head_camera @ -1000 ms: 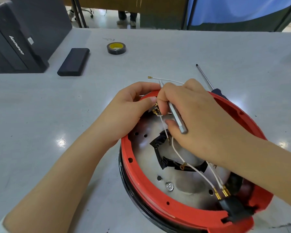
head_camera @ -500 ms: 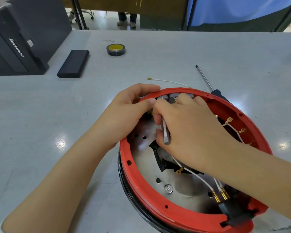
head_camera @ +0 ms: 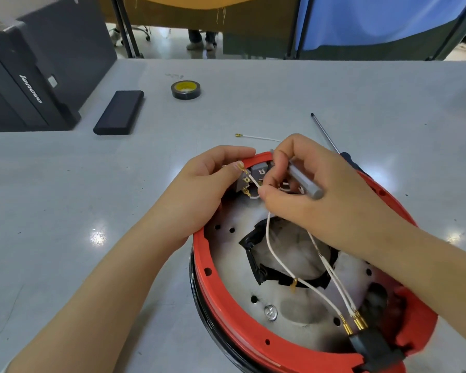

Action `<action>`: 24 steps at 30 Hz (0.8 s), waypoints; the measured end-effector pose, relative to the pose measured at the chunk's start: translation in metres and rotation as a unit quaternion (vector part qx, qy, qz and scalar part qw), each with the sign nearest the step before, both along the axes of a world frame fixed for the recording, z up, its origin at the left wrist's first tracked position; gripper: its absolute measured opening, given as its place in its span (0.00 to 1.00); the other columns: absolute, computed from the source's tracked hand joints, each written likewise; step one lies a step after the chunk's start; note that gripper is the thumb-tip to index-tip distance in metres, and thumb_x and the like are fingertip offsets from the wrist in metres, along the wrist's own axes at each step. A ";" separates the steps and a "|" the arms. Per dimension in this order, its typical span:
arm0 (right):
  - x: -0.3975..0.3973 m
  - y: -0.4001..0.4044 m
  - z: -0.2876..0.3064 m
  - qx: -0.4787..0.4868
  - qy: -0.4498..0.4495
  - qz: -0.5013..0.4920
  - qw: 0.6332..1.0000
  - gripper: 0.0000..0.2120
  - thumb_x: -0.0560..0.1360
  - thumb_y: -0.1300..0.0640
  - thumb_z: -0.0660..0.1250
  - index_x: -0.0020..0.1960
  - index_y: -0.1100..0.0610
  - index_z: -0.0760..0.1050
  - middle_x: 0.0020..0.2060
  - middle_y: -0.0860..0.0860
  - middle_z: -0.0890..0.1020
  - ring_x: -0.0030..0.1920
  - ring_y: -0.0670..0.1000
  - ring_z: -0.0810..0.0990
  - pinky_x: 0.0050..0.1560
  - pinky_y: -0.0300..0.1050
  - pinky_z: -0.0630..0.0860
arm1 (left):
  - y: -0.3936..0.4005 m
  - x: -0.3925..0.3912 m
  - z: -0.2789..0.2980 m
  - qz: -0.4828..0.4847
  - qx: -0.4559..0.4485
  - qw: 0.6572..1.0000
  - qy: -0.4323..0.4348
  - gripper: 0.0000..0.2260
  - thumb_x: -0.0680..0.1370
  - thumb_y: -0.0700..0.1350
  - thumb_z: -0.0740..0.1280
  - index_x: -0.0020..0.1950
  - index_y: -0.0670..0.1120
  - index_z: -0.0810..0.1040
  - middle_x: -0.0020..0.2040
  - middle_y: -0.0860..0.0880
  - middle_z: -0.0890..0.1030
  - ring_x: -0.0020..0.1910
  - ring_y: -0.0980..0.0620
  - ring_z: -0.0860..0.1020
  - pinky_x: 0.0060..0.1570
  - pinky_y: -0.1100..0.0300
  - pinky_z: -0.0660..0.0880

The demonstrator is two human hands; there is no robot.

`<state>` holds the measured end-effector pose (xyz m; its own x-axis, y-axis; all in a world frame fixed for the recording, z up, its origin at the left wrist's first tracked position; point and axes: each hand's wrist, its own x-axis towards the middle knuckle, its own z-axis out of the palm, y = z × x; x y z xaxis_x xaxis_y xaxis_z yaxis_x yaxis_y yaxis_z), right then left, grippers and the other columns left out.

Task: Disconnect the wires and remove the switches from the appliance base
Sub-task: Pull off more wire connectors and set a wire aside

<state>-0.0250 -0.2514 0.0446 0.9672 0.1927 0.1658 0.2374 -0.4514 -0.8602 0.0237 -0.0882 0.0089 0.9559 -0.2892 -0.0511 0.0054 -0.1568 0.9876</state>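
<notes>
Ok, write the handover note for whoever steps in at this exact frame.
Left hand grips the red appliance base rim at the grey switches.
Right hand holds a grey tool and pinches a white wire by the switch terminals.
Done: one loose wire lies on the table.
Left: remaining wires, then both switches, still in the rim.

My right hand (head_camera: 320, 195) covers the far rim of the red base (head_camera: 226, 319) and most of the grey switches (head_camera: 256, 175), so I can't see where the white wire (head_camera: 269, 238) it pinches ends. The base's near edge runs off the bottom of the frame. The screwdriver (head_camera: 324, 133) handle hides behind my knuckles.
</notes>
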 end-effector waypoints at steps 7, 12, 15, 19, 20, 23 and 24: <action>0.011 -0.001 0.008 0.213 -0.025 0.002 0.977 0.14 0.73 0.69 0.68 0.42 0.53 0.67 0.36 0.50 0.79 0.34 0.47 0.75 0.35 0.35 0.74 | 0.003 -0.001 0.001 -0.018 0.010 1.000 -0.015 0.11 0.81 0.41 0.61 0.56 0.53 0.80 0.50 0.51 0.85 0.51 0.52 0.82 0.57 0.55 0.76; 0.060 -0.035 0.036 0.095 -0.033 -0.031 0.994 0.13 0.72 0.65 0.71 0.41 0.52 0.68 0.34 0.51 0.81 0.36 0.49 0.83 0.38 0.40 0.79 | 0.005 0.002 0.004 -0.025 0.056 0.998 -0.032 0.12 0.81 0.44 0.61 0.55 0.59 0.80 0.49 0.57 0.84 0.49 0.56 0.82 0.54 0.62 0.76; 0.106 -0.056 0.031 -0.036 0.033 -0.050 0.998 0.13 0.72 0.65 0.71 0.42 0.53 0.68 0.35 0.52 0.81 0.35 0.49 0.83 0.37 0.42 0.80 | 0.004 0.000 0.005 -0.018 0.060 0.998 -0.028 0.12 0.81 0.45 0.61 0.55 0.59 0.80 0.50 0.55 0.84 0.52 0.51 0.82 0.60 0.51 0.75; 0.150 -0.062 -0.002 -0.246 0.074 0.000 0.966 0.13 0.72 0.64 0.69 0.42 0.50 0.68 0.37 0.50 0.78 0.34 0.48 0.77 0.36 0.40 0.74 | 0.003 -0.001 0.007 -0.014 0.061 0.998 -0.030 0.12 0.81 0.44 0.61 0.55 0.57 0.80 0.50 0.55 0.84 0.53 0.51 0.81 0.60 0.51 0.75; 0.157 -0.059 -0.010 -0.279 0.052 0.004 0.959 0.12 0.72 0.64 0.68 0.42 0.49 0.68 0.36 0.48 0.76 0.34 0.48 0.74 0.34 0.39 0.71 | 0.003 -0.001 0.007 -0.013 0.061 0.998 -0.031 0.12 0.81 0.44 0.61 0.56 0.57 0.80 0.50 0.55 0.84 0.52 0.53 0.81 0.59 0.54 0.75; 0.171 -0.051 -0.026 -0.314 0.000 0.023 0.949 0.10 0.72 0.64 0.66 0.42 0.50 0.69 0.33 0.45 0.73 0.31 0.44 0.71 0.28 0.35 0.66 | 0.003 0.000 0.008 -0.015 0.058 0.998 -0.031 0.12 0.81 0.44 0.61 0.56 0.57 0.80 0.50 0.54 0.84 0.52 0.54 0.81 0.58 0.56 0.75; 0.175 -0.049 -0.029 -0.326 -0.011 0.029 0.945 0.10 0.72 0.63 0.66 0.43 0.50 0.69 0.34 0.45 0.73 0.32 0.45 0.71 0.29 0.37 0.66 | 0.004 0.001 0.008 -0.016 0.057 0.998 -0.031 0.12 0.81 0.43 0.61 0.56 0.57 0.80 0.50 0.53 0.84 0.52 0.54 0.81 0.59 0.56 0.75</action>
